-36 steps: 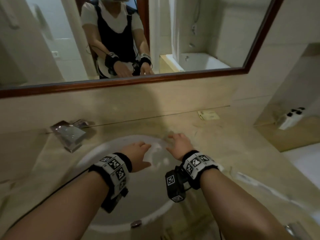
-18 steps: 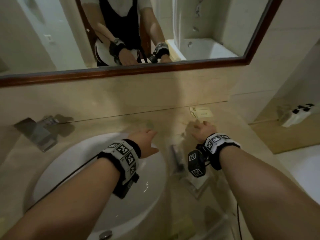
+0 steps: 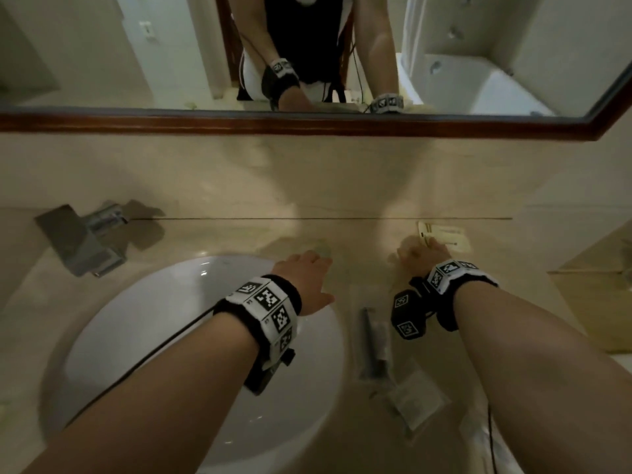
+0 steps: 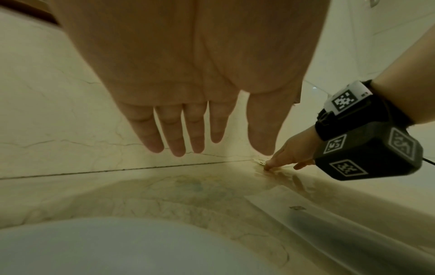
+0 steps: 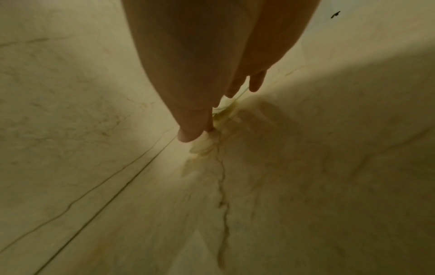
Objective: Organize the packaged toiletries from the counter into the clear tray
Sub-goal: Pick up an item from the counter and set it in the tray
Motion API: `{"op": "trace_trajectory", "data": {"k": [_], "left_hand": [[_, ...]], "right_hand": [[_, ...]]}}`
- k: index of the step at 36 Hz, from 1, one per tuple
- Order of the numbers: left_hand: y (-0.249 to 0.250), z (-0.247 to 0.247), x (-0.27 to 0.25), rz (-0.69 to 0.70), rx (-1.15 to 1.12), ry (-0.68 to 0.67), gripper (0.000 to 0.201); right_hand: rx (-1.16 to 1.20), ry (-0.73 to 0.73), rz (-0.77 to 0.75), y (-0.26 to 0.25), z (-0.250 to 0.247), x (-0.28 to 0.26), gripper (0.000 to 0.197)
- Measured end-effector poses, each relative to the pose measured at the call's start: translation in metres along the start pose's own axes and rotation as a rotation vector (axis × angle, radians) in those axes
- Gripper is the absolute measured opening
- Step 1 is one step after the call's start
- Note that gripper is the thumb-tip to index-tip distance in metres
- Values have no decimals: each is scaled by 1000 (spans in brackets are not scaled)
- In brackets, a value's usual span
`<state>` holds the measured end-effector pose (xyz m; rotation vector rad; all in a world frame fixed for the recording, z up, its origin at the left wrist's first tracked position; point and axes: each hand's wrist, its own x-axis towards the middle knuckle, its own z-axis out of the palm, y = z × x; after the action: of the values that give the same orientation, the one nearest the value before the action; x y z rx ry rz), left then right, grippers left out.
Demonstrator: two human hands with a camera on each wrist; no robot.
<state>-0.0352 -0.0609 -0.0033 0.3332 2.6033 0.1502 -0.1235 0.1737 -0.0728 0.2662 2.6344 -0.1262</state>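
A small cream packet (image 3: 448, 236) lies flat on the marble counter against the back wall. My right hand (image 3: 419, 253) reaches to it, and its fingertips (image 4: 268, 165) touch the counter at the packet's (image 4: 260, 160) near edge; the packet is not lifted. My left hand (image 3: 307, 271) hovers over the counter by the sink rim, fingers (image 4: 195, 130) straight and holding nothing. Below my right wrist, what looks like the clear tray (image 3: 359, 295) holds a dark packaged item (image 3: 371, 340). A white packet (image 3: 415, 400) lies nearer me; I cannot tell whether it is in the tray.
The white sink basin (image 3: 171, 319) fills the left of the counter, with a chrome faucet (image 3: 85, 241) behind it. A wood-framed mirror (image 3: 307, 126) hangs above the backsplash. On the right the counter ends at a lower shelf (image 3: 598, 302).
My right hand has gone from the sink's right edge to the back right and reached the cream packet. The left hand drifted a little right. My view swung right and down.
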Motion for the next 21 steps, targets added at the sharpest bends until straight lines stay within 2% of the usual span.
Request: {"op": "trace_trajectory", "data": {"k": [7,11,13,15,21], "left_hand": [[-2,0,14,9,-1,0,71],[-1,3,20,19,-8,2,72],[0,6,21,21,-7,2,72],[1,7,20,22,-12,-6,72],[-2,6,11,5,-67,10,72]], "right_hand": [[-59,13,-67,2,0,5,45],[111,25,-11,5,5,14,53],[233,67,63,0,-3,6,57],[309,157,72,-3,-9,1,56],[426,386,-124,-17,-27,-28,41]]}}
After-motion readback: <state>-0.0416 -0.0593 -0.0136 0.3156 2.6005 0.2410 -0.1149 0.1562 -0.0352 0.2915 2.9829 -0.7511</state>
